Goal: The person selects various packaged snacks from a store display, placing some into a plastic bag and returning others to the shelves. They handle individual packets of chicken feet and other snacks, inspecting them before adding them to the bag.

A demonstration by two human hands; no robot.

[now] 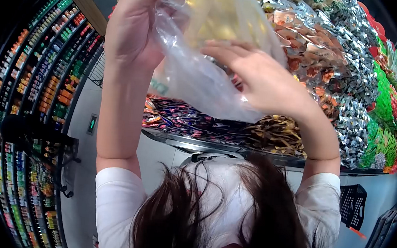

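A clear plastic bag [188, 72] is spread out in front of me, high over the packets. My left hand [138, 27] is raised at the upper left and grips the bag's side; its fingertips run past the top of the view. From the right, my right hand [261, 80] reaches across the bag, fingers stretched out against the plastic and slightly blurred. Its thumb is hidden. Yellow wrapped packets [217, 14] show through or behind the upper part of the bag. Faint green print marks the bag's lower left.
A wide display heaped with silver, orange and dark packets [323, 54] lies beyond my hands, its metal edge [183, 142] near my body. Shelves of bottles [36, 76] curve along the left. A black basket [352, 206] stands at right, and a cart [67, 161] at left.
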